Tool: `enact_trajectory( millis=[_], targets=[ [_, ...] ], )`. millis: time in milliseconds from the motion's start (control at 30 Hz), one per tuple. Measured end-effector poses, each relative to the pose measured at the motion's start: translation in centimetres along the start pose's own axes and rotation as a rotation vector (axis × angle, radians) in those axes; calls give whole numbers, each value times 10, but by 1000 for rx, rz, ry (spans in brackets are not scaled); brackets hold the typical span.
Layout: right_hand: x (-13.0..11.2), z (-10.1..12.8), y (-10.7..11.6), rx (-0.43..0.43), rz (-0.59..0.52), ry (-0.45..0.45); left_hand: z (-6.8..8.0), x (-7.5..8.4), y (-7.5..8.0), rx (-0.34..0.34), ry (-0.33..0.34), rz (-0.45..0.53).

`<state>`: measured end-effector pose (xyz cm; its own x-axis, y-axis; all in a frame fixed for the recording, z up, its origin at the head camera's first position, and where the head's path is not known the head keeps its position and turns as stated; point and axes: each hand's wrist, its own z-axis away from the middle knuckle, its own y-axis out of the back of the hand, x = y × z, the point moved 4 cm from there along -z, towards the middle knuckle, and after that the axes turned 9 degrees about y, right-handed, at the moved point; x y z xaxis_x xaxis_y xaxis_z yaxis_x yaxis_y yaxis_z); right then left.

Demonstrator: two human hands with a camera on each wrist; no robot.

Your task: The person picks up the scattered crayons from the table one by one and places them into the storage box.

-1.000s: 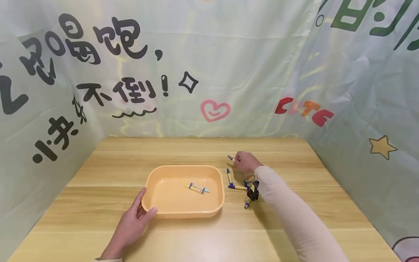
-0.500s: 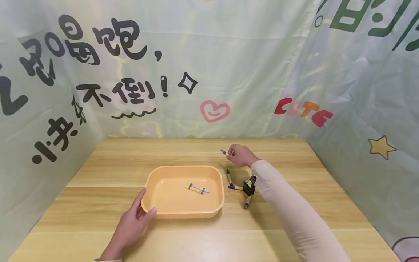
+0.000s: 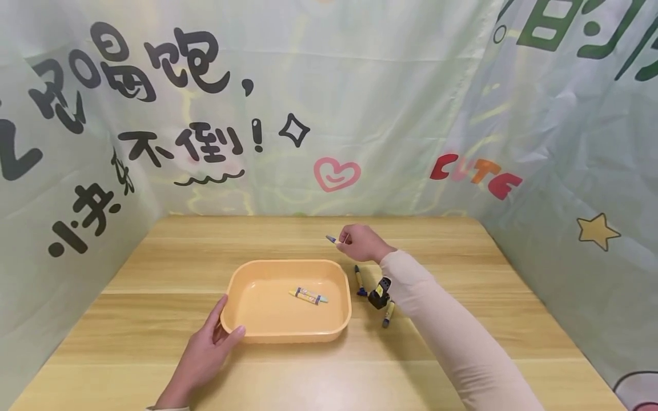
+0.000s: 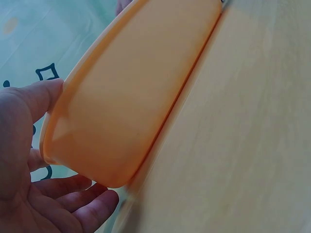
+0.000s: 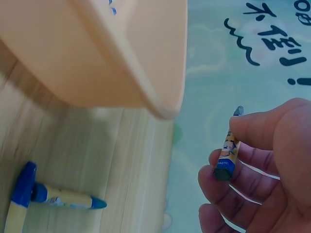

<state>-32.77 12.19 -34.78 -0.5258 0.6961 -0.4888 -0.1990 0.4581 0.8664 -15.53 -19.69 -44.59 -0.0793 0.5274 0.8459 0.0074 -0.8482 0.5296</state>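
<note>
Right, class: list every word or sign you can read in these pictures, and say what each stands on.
"CUTE": right curtain, in red and orange letters.
"不倒!": back curtain, in black, beside a diamond outline and a pink heart.
Other black characters, back and left curtains: not read with confidence.
Crayon label in the right hand: too blurred.

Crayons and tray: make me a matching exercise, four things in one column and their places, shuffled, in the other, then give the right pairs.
Things:
1. Crayon with the grey-blue tip
2. Crayon with the yellow wrapper
3. Left hand
4. Blue-tipped crayon

Places:
A. Lying inside the orange tray
B. Lying on the table, just right of the tray
C. Pinched in the right hand, off the table
D. Resting against the tray's near-left corner

Pairs: 1-C, 2-A, 3-D, 4-B
</note>
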Motion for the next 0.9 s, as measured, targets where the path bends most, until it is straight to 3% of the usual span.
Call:
enact_trajectory(
  millis=[300,533,767,900],
  targets=[
    [-18,-5,-7,-22,43,44,1,-1,0,-7,1,27],
    [-31,-8,-15,-111,-5,82,0,0,0,-5,-2,7],
    [-43,-11,-21,-162,21,92,0,1,-1,-4,-3,10],
    [-49,-12,-26,-220,-43,97,0,1,-1,-4,-2,3]
  ],
)
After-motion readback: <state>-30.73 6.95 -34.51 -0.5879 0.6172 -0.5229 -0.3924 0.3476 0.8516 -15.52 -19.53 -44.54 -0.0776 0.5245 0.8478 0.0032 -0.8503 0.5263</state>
